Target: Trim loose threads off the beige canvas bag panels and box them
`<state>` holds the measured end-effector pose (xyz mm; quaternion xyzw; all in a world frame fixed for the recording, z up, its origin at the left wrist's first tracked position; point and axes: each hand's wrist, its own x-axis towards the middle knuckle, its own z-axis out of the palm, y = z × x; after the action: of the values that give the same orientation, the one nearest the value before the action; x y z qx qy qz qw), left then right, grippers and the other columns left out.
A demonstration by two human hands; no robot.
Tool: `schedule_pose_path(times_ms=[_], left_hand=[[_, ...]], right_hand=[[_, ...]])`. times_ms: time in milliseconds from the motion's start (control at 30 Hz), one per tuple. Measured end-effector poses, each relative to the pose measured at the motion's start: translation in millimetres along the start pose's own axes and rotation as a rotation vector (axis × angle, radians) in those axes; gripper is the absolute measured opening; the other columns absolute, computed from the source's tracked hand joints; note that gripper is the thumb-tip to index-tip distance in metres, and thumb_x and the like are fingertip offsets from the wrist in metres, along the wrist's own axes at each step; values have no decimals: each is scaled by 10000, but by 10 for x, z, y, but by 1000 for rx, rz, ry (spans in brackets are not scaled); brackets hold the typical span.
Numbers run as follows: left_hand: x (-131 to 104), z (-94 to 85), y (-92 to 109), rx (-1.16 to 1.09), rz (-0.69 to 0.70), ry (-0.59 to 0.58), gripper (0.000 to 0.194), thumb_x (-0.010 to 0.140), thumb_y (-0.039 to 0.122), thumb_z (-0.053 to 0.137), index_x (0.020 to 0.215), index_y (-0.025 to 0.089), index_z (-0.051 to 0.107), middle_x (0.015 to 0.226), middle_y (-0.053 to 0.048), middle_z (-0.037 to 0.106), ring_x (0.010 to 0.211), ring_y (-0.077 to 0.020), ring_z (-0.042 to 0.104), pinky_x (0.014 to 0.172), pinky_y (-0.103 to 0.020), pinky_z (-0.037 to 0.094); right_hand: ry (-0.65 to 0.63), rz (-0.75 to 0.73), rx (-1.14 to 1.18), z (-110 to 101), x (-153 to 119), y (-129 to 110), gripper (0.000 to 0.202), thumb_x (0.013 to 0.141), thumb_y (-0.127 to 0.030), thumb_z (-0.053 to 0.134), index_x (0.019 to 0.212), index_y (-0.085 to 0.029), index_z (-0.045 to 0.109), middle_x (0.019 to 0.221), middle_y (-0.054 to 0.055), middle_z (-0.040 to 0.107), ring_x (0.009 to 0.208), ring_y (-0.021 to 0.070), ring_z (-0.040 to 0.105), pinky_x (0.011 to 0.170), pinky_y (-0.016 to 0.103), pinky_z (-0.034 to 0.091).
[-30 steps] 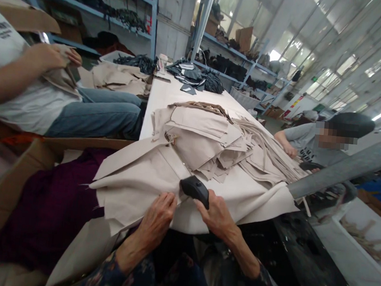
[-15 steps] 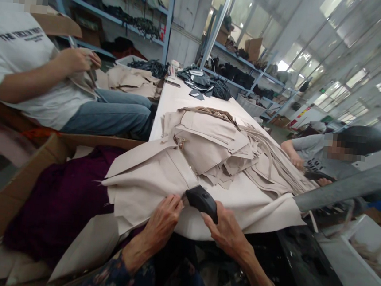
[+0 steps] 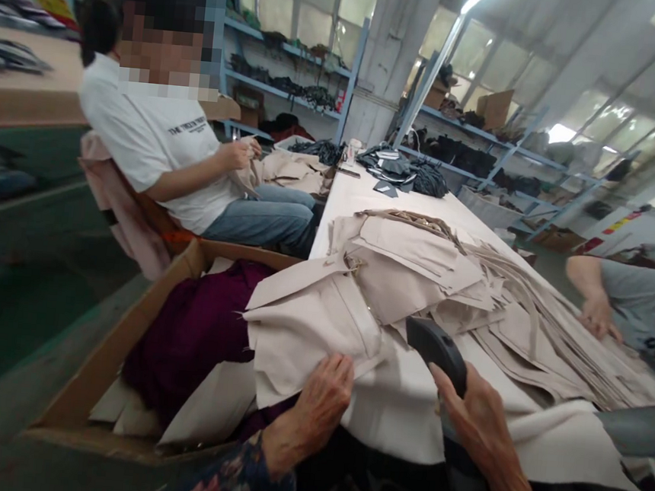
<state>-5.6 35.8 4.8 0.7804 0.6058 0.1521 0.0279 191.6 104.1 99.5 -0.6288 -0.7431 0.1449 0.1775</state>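
My left hand is closed on the lower right edge of a beige fabric piece, its fingers bent over the cloth. The piece lies at the near table edge and overhangs a cardboard box. To the right, my right hand grips a black curved handheld tool; its exact kind is not clear. The tool is raised over the white tabletop, apart from the fabric and from my left hand. Just beyond lies a heap of cut beige pieces.
The cardboard box at left holds purple cloth and beige scraps. A co-worker in a white shirt sits beyond it, handling fabric. Another person's hand rests by long beige strips. Dark bundles lie at the table's far end.
The view has swung left. My right hand, with the black tool, has moved away from my left hand and the fabric edge. My left hand still grips the beige piece.
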Motion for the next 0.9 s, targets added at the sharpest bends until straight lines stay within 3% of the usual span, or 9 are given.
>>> schedule_pose_path(times_ms=[67, 167, 233, 333, 433, 567, 667, 767, 900], left_hand=[[-53, -73, 22, -16, 16, 1, 286, 782, 59, 443, 1050, 68, 544, 1013, -155, 560, 933, -264, 491, 844, -412, 421], [-97, -335, -68, -172, 67, -27, 181, 846, 154, 422, 952, 137, 567, 947, -98, 579, 857, -214, 526, 790, -342, 448], [-24, -559, -255, -252, 36, 10, 201, 879, 183, 373, 922, 162, 568, 904, -69, 576, 821, -183, 536, 768, -304, 449], [308, -786, -676, -210, -84, 177, 241, 876, 187, 353, 965, 128, 568, 938, -98, 551, 902, -209, 512, 847, -358, 412], [774, -777, -1099, -251, -170, 259, 256, 806, 156, 426, 1005, 73, 565, 1001, -140, 532, 981, -240, 480, 907, -406, 364], [1187, -651, -1433, -341, -154, 213, 190, 746, 135, 442, 816, 107, 617, 824, -79, 578, 813, -195, 526, 816, -353, 410], [1201, -719, -1490, -449, -105, 139, 229, 750, 193, 430, 661, 123, 629, 649, -28, 577, 686, -169, 536, 674, -273, 424], [1048, -905, -1449, -587, -82, 46, 333, 776, 293, 409, 710, 101, 672, 592, -11, 590, 580, -153, 540, 518, -223, 388], [824, -1082, -1325, -1008, -245, -62, 344, 711, 341, 538, 850, 68, 693, 606, -19, 637, 499, -133, 533, 478, -217, 380]], right_hand=[[-45, 4, 32, -53, -89, -11, 308, 819, -487, 440, 828, -186, 506, 521, 18, 583, 492, 198, 596, 506, 275, 410], [-108, -30, 82, -39, -215, -51, 314, 834, -485, 421, 882, -184, 495, 521, 1, 575, 492, 190, 597, 511, 269, 423], [-136, -60, 120, 7, -264, -73, 321, 849, -474, 402, 923, -173, 488, 536, -4, 570, 488, 183, 591, 515, 267, 429], [-118, -91, 144, 73, -287, -88, 328, 857, -463, 399, 948, -161, 489, 566, 14, 580, 501, 186, 586, 519, 277, 431], [-113, -122, 171, 112, -306, -92, 295, 859, -431, 415, 934, -164, 515, 549, 22, 584, 487, 187, 575, 507, 276, 427], [-170, -155, 209, 117, -361, -74, 266, 865, -402, 418, 944, -176, 533, 507, 4, 571, 447, 174, 555, 474, 257, 416], [-179, -189, 199, 83, -394, -64, 290, 876, -420, 392, 964, -176, 521, 545, 9, 578, 488, 178, 567, 495, 258, 422], [-166, -210, 181, 23, -397, -122, 295, 878, -420, 388, 990, -174, 505, 587, 19, 590, 550, 190, 588, 529, 267, 426], [-136, -268, 202, -50, -353, -347, 256, 875, -390, 403, 986, -175, 489, 678, 46, 619, 624, 203, 598, 561, 277, 418]])
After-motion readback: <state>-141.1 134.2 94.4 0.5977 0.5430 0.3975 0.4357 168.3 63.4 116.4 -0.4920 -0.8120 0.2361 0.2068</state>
